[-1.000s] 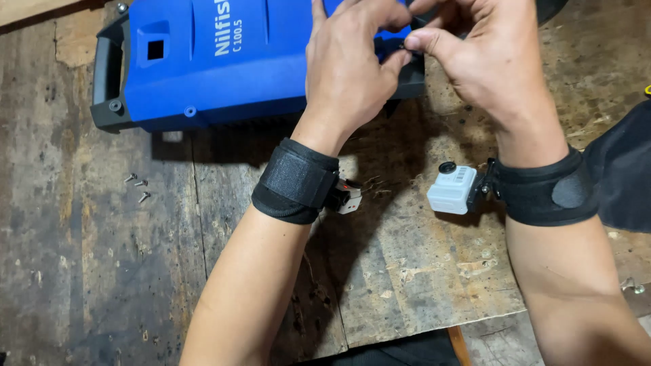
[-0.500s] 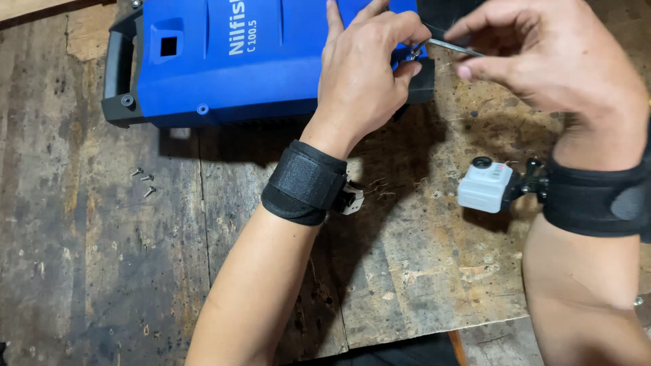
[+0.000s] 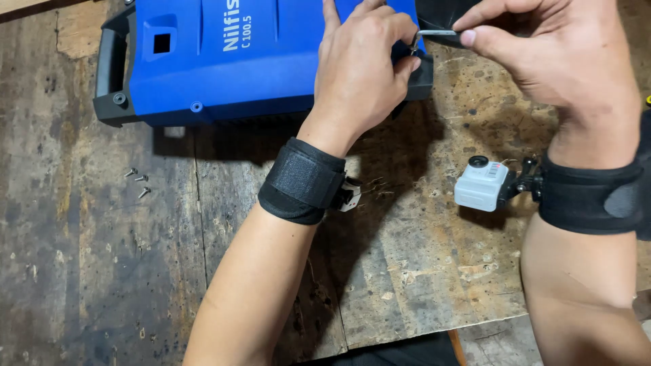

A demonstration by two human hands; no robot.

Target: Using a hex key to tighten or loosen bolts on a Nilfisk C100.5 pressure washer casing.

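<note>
Starting near, both forearms reach away across the worn wooden tabletop [image 3: 407, 271], each wrist wrapped in a black strap; a small grey camera [image 3: 480, 183] hangs off the right one, just clear of the boards. Out at the left, three loose screws [image 3: 137, 181] lie close together on the wood, well apart from both hands. They sit where a sweep of the left forearm could scatter them, and small screws on boards this scarred and gapped could be hard to find again.

Further out, the left hand [image 3: 359, 71] rests on the right end of the blue plastic housing [image 3: 251, 61], fingers curled shut around a small metal part at its black corner. Right beside it the right hand [image 3: 542, 57] pinches a thin metal tool [image 3: 437, 32] between thumb and forefinger, its tip meeting the left fingertips. That is the tight spot: a pinch that light could let the tool slip and jab the left fingers, or flick the small part off the far edge. The housing lies flat, its black handle [image 3: 108, 64] at the far left.
</note>
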